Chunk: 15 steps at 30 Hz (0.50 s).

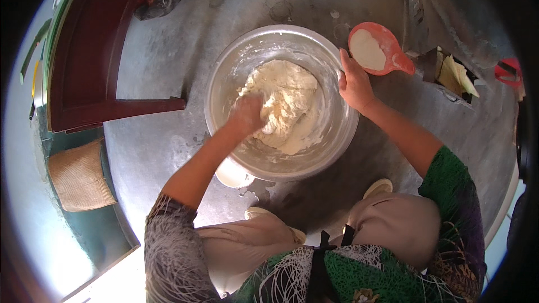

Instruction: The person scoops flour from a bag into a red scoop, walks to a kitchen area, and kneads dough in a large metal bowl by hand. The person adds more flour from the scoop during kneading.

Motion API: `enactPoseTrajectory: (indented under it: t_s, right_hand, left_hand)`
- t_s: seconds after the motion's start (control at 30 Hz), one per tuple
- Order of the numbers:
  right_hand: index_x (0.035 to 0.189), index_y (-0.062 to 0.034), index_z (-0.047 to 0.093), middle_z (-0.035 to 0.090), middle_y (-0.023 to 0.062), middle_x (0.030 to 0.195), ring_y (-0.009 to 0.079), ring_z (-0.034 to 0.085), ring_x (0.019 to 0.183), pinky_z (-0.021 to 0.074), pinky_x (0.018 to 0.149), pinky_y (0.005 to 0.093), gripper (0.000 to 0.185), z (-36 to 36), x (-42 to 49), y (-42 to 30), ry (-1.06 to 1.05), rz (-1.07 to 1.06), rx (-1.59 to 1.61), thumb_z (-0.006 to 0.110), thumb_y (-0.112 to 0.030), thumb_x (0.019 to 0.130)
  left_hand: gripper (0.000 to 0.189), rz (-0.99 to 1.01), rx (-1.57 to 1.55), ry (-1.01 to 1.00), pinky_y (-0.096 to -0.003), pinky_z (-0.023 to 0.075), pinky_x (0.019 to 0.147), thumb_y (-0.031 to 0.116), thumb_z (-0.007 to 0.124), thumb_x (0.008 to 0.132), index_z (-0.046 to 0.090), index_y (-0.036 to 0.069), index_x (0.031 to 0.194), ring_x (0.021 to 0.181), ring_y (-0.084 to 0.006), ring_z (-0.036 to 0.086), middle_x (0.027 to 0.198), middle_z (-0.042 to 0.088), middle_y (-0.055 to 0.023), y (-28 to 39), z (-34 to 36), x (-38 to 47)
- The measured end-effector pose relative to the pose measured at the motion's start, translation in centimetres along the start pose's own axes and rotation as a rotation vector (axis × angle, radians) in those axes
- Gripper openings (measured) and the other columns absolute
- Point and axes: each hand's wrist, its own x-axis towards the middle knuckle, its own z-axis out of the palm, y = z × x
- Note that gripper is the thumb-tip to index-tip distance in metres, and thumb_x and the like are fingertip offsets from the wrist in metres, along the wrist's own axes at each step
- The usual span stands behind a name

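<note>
A wide metal bowl (pixel 286 171) stands on the grey floor in front of me, its inner wall smeared with flour and dough. Inside lies a lumpy, pale mass of dough (pixel 290 88), with loose flour (pixel 301 141) along its lower right side. My left hand (pixel 248 111), blurred by motion, is curled into the left part of the dough; its fingertips are hidden. At the bowl's right rim, my right hand (pixel 356 84) grips the edge, fingers outside and thumb towards the inside. Just beyond that hand sits a red plastic scoop (pixel 398 61) holding white flour (pixel 367 50).
A white cup or small bowl (pixel 233 174) is partly under the bowl's lower left edge, beside wet patches. Dark red wooden furniture (pixel 84 63) stands at left, near a brown woven mat (pixel 82 176). A black plastic bag (pixel 166 2) and an open box (pixel 452 73) lie further off.
</note>
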Motion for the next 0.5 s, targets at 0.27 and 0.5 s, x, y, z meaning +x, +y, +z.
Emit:
enactPoseTrajectory:
  t_s: [0.27,0.5]
  right_hand:
    - [0.124,0.0028,0.028,0.051,0.0166,0.087,0.0336,0.052,0.079,0.0424,0.069,0.0434,0.062,0.0,1.5,-1.5,0.061,-0.029,0.045,0.052,0.004,0.067]
    - [0.124,0.0016,0.028,0.05,0.015,0.084,0.0321,0.051,0.078,0.0428,0.069,0.0421,0.062,-0.2,0.9,-1.2,0.031,0.001,0.02,0.053,0.003,0.068]
  left_hand:
    - [0.015,0.431,0.232,-0.193,-0.0357,0.0462,0.056,0.013,0.056,0.064,0.062,0.008,0.077,0.072,-0.0235,0.059,0.075,0.061,-0.0094,4.0,11.3,-2.8]
    - [0.029,0.355,-0.005,-0.51,-0.0415,0.0424,0.072,0.02,0.049,0.077,0.057,0.015,0.105,0.098,-0.0192,0.051,0.095,0.06,-0.0081,-0.8,7.6,-1.6]
